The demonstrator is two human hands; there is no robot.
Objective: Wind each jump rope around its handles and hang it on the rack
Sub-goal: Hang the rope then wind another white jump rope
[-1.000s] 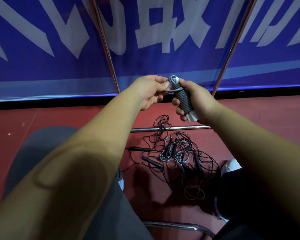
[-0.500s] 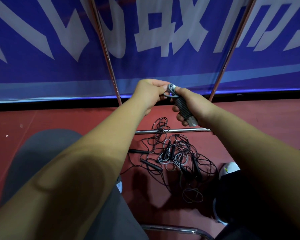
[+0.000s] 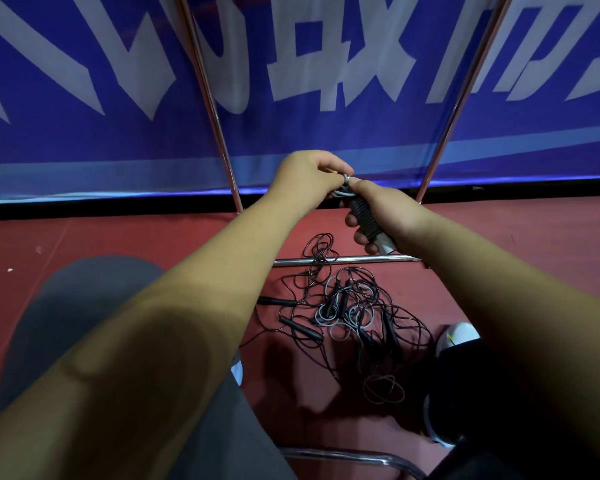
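**Head view, task in progress.** A blue banner point(image 3: 291, 81) with large pale lettering fills the background above a red floor point(image 3: 84, 244). Two slanted metal tubes point(image 3: 208, 98) and a low horizontal bar point(image 3: 343, 260) stand in front of it. These are judged to be part of the rack, and no rope hangs on the portions in view.

The person is seated. A grey trouser leg point(image 3: 66, 306) lies lower left, a white shoe point(image 3: 458, 336) lower right, and a chrome chair tube point(image 3: 354, 457) runs along the bottom edge.

On the floor between the feet, just in front of the horizontal bar, lies a pile of loose ropes point(image 3: 347, 313). It is a tangle of thin black and grey cords with several black handles, none of them wound.

Both forearms reach forward over this pile. The right hand point(image 3: 378, 209) is closed around one jump rope point(image 3: 365, 218), held in the air above the bar. Its paired handles are covered in tight dark coils and a pale handle end point(image 3: 383, 241) shows below the fingers. The left hand point(image 3: 309, 174), fingers curled, pinches the last grey cord loop point(image 3: 343, 193) at the top of the bundle.

**Progress, as judged:** winding of this rope is nearly complete, with only the tail to secure. It has yet to be hung, and every rope in the pile awaits winding and hanging, so most of the task remains.
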